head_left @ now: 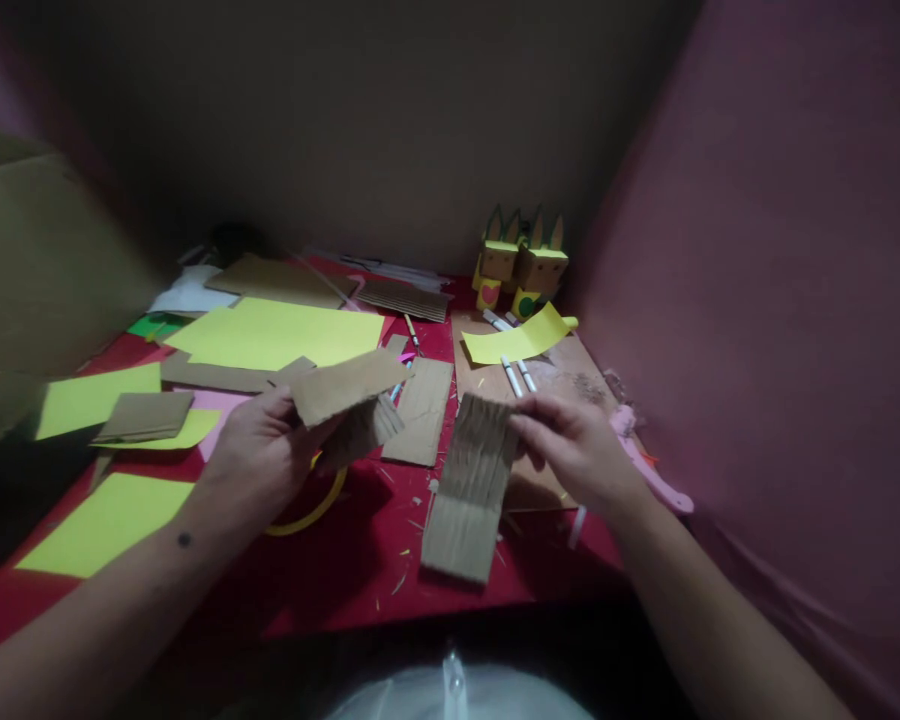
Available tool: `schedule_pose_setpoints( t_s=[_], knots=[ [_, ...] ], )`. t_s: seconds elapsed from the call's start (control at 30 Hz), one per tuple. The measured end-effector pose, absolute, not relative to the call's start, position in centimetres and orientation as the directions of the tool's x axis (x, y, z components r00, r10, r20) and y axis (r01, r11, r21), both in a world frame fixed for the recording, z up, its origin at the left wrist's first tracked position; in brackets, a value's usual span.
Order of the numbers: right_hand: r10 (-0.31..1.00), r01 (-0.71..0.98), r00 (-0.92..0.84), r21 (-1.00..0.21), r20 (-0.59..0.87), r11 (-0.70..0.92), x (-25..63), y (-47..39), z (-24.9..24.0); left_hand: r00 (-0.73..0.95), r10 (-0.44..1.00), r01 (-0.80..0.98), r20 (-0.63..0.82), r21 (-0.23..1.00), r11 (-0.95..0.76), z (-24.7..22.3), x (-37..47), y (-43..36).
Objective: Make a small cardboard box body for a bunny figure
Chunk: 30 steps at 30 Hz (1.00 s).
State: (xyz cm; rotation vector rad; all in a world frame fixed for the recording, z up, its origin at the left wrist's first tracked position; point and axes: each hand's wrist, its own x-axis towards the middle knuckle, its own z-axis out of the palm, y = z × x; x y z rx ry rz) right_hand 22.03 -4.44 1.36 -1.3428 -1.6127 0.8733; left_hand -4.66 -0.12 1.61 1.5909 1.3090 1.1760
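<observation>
My left hand [262, 450] is closed on cardboard pieces [352, 385], one angled over another, above the red-covered table [322, 590]. Between finger and thumb, my right hand [570, 440] pinches the upper right edge of a ribbed cardboard strip [471, 490], which slants down toward the table's front edge. Behind and between the hands a flat cardboard piece [424, 410] lies on the red cover. Part of a yellow ring [315, 518] shows beneath my left hand.
Yellow sheets [277, 333] and cardboard lie at left. At right, a brown board [551, 375] bears markers [510, 375] and a curled yellow strip [517, 342]; two box-headed figures [521, 265] stand behind. A pink tool [652, 465] lies by the right wall; a large carton [37, 270] stands far left.
</observation>
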Motion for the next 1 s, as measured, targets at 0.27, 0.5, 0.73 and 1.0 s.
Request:
schedule_pose_setpoints(
  t_s=[0.27, 0.5, 0.73, 1.0],
  knots=[
    [0.992, 0.548, -0.009, -0.829, 0.127, 0.111, 24.2, 2.3, -0.6, 0.259, 0.956, 0.072, 0.134, 0.985, -0.157, 2.2, -2.1, 2.1],
    [0.984, 0.593, -0.059, -0.787, 0.169, 0.171, 24.3, 1.9, -2.2, 0.358, 0.921, 0.224, 0.155, 0.943, -0.246, 0.3, 0.5, 2.8],
    [0.969, 0.609, -0.141, -0.754, 0.201, 0.245, 23.8, 1.3, -2.8, 0.430, 0.845, 0.349, 0.318, 0.804, -0.481, -0.9, 1.5, 2.9],
    [0.950, 0.642, -0.215, -0.701, 0.224, 0.311, 24.5, 0.9, -2.1, 0.523, 0.725, 0.437, 0.448, 0.590, -0.679, -1.8, 2.5, 2.6]
  ],
)
